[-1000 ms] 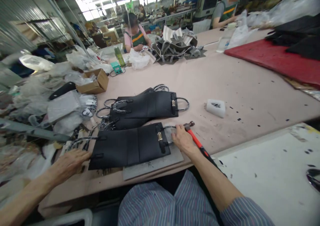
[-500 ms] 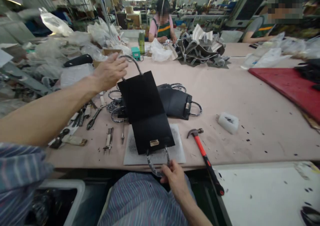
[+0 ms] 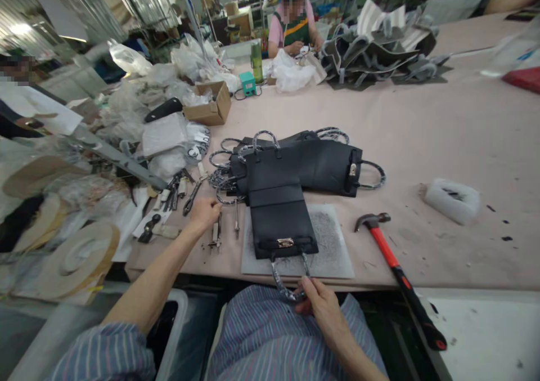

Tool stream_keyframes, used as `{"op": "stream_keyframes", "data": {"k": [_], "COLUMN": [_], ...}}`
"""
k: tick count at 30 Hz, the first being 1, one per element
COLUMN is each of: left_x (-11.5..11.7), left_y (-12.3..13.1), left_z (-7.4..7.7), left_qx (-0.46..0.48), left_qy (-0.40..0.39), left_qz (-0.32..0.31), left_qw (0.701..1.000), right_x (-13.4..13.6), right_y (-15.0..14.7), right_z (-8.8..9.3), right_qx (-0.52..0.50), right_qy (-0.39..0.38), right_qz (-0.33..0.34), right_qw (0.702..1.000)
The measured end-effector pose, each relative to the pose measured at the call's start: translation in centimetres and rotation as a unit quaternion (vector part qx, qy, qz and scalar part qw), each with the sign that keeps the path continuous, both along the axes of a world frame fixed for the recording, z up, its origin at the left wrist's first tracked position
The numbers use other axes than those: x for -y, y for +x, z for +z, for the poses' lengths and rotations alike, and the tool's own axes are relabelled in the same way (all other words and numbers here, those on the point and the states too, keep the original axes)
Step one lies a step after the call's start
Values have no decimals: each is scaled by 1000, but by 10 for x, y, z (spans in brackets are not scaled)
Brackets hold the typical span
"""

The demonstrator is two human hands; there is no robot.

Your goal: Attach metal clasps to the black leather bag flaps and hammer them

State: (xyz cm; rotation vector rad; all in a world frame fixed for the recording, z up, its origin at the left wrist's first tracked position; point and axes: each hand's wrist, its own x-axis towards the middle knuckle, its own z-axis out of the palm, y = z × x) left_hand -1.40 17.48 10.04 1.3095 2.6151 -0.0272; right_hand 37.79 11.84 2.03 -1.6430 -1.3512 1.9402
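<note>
A black handbag panel with a gold clasp lies over a pale board, its lower handle, wrapped in plastic film, pointing towards me. My right hand grips that handle near the table's front edge. Its far handle stands free on top of other black bag pieces. My left hand is at the upper end of a small metal tool, left of the bag; its curled fingers are partly hidden, so any hold is unclear. A thin metal rod lies beside it.
A claw hammer lies right of the board, handle over the table edge. Beyond it is a white block. Hand tools, tape rolls and a cardboard box are on the left. A co-worker sits across the table.
My left hand has let go of the far handle and moved down to the metal tools. The bag's far end now rests on the other pieces. The view has turned left.
</note>
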Motion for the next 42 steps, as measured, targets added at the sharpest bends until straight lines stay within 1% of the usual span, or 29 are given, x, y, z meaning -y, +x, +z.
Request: {"op": "stream_keyframes", "data": {"k": [3,6,8,10,13,16,18,20,22,25,27,30,33,35,36,39,42], "left_x": [31,49,53,53,52,50,50,51,56,66,74,84,87,86,84,80,77], "left_y": [-9,-9,-8,-7,-9,-13,-15,-15,-15,-14,-13,-4,19,40,51,83,108], "left_z": [-13,-22,-26,-29,-34,-39,-41,-41,-39,-34,-29,-21,-19,-25,-29,-45,-58], "left_qx": [14,77,120,146,154,168,185,204,231,286,333,422,493,518,521,499,478], "left_qy": [-35,-103,-133,-146,-164,-171,-169,-159,-131,-49,22,150,275,324,341,390,428], "left_qz": [45,71,72,58,30,32,40,57,86,158,205,236,223,187,164,112,83], "left_qw": [998,989,981,977,974,970,967,964,960,944,920,862,794,769,765,766,762], "right_x": [-6,-17,-24,-31,-39,-42,-41,-37,-33,-33,-39,-51,-61,-64,-64,-64,-64], "right_y": [11,23,28,31,30,22,15,6,-1,-12,-18,-29,-41,-49,-52,-57,-56], "right_z": [5,13,21,30,44,52,53,52,53,56,57,47,29,18,15,9,9], "right_qx": [61,107,119,123,145,201,244,278,283,242,215,206,221,231,234,238,231], "right_qy": [51,69,67,78,138,223,286,355,431,525,551,547,536,536,538,539,537], "right_qz": [46,71,77,72,71,102,127,143,155,176,196,233,232,212,201,180,178], "right_qw": [996,989,988,987,977,949,918,881,842,797,782,777,781,784,785,787,791]}}
